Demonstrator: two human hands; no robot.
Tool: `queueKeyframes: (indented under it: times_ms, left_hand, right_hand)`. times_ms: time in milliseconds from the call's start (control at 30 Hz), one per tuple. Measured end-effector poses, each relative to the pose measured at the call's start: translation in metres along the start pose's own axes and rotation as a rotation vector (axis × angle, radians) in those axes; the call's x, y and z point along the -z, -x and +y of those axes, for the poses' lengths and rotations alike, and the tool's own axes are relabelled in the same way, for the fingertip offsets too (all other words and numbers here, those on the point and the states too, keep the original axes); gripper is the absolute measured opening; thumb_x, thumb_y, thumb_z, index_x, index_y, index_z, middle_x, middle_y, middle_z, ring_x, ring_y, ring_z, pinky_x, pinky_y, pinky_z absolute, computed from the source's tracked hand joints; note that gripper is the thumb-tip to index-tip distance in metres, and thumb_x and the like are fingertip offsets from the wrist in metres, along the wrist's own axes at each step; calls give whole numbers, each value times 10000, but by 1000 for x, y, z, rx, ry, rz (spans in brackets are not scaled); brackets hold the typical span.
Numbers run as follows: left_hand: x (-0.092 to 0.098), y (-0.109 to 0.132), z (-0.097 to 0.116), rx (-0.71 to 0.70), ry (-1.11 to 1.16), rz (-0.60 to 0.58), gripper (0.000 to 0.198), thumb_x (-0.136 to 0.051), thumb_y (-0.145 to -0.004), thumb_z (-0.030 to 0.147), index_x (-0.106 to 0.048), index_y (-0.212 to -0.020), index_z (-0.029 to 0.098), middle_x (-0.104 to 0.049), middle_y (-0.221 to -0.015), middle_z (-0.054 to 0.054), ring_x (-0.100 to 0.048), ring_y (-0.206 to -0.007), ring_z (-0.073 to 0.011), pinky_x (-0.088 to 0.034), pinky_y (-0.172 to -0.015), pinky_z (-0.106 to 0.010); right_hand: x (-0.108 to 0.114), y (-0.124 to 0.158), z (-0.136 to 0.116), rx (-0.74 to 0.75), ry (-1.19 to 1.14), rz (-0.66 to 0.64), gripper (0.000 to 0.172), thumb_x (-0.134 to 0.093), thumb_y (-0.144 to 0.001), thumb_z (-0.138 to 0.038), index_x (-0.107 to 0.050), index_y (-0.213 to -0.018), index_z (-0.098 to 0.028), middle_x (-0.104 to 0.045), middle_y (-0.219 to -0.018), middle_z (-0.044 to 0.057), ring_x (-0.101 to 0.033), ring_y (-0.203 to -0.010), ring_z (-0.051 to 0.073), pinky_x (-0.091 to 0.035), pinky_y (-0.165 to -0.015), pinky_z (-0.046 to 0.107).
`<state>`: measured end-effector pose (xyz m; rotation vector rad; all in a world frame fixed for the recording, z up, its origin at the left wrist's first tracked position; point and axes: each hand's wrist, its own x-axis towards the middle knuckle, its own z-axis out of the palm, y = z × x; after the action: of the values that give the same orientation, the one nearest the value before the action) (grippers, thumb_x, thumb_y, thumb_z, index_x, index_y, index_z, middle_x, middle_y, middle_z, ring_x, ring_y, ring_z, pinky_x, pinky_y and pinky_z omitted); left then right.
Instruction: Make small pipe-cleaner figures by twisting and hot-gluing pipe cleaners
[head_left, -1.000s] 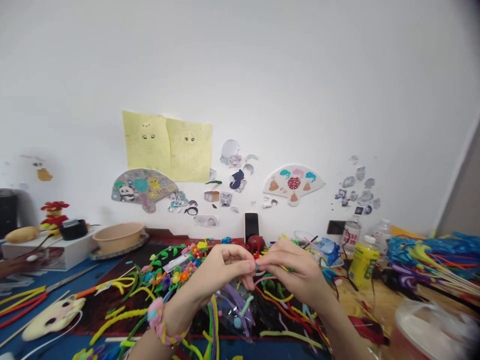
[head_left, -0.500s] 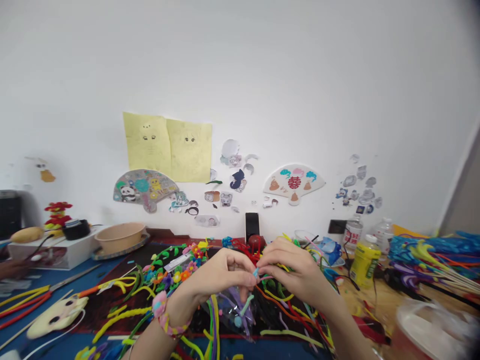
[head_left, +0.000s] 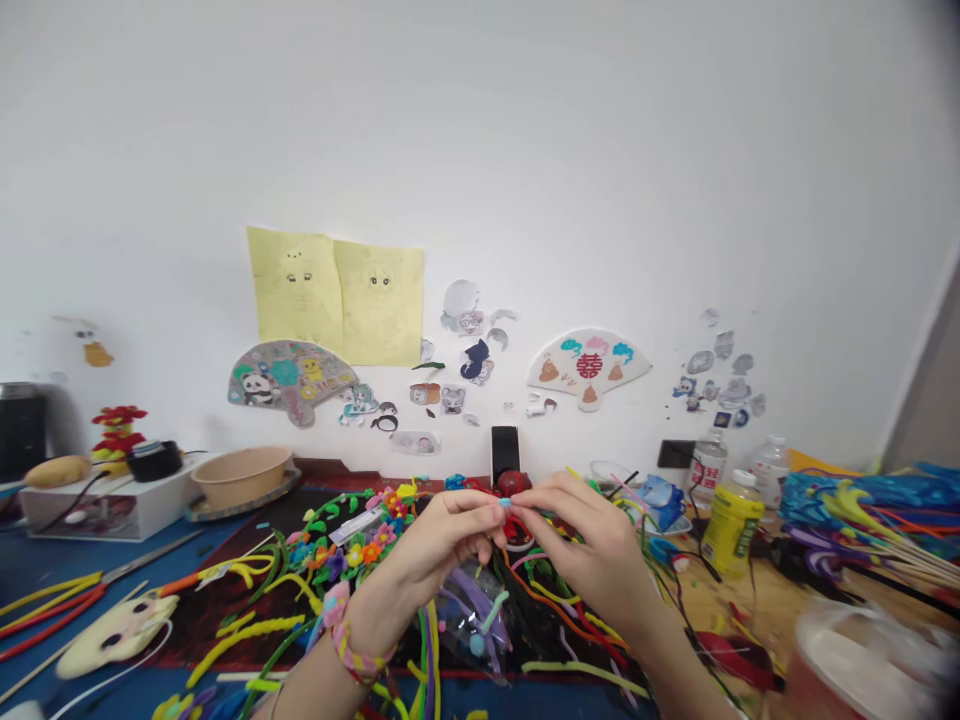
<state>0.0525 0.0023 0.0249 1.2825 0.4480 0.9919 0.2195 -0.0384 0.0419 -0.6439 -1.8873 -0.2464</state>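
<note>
My left hand [head_left: 431, 555] and my right hand [head_left: 592, 550] meet above the table's middle, fingertips pinched together on a small light-blue pipe-cleaner piece [head_left: 505, 503]. A pink and yellow woven band [head_left: 343, 632] circles my left wrist. Below the hands lies a heap of loose pipe cleaners [head_left: 547, 610] in many colours and a clear plastic bag [head_left: 472, 615]. A garland of small pipe-cleaner flowers [head_left: 360, 535] lies just left of my left hand.
Scissors [head_left: 142, 570], yellow and red pipe cleaners and a pale mask [head_left: 112, 635] lie at the left. A beige bowl [head_left: 240, 473] and white box [head_left: 105, 505] stand behind. A phone [head_left: 504, 455] leans on the wall. Bottles [head_left: 729, 520] and a pipe-cleaner bundle [head_left: 862, 515] sit right.
Both hands have lifted a little, keeping their pinch on the small blue piece. The dark shape at the far left edge has gone from view.
</note>
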Motion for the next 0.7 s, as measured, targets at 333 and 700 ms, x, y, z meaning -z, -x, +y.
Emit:
queueKeyframes:
  times_ms: [333,700]
  left_hand:
    - [-17,3,-14,-194,321,250,65,-723,-712,193,-710,-750,141,-659,-789,-26,-566,-677,-91,-470,-604,-190]
    - [-3,5,8,-135,-131,127,222,-677,-741,303,-657,-623,116,-592,-585,-8,-501,-530,-95,-413,-529,-218]
  right_hand:
    - [-32,9,6,61,-18,121,163,-552,-865,-107,-655,-970,-177,-660,-812,57,-628,-749,157,-540,-673,281]
    - [-14,6,18,196,118,33,218,-523,-875,-109,-647,-1038,-182,-674,-858,69,-621,-786,167,-523,-691,301]
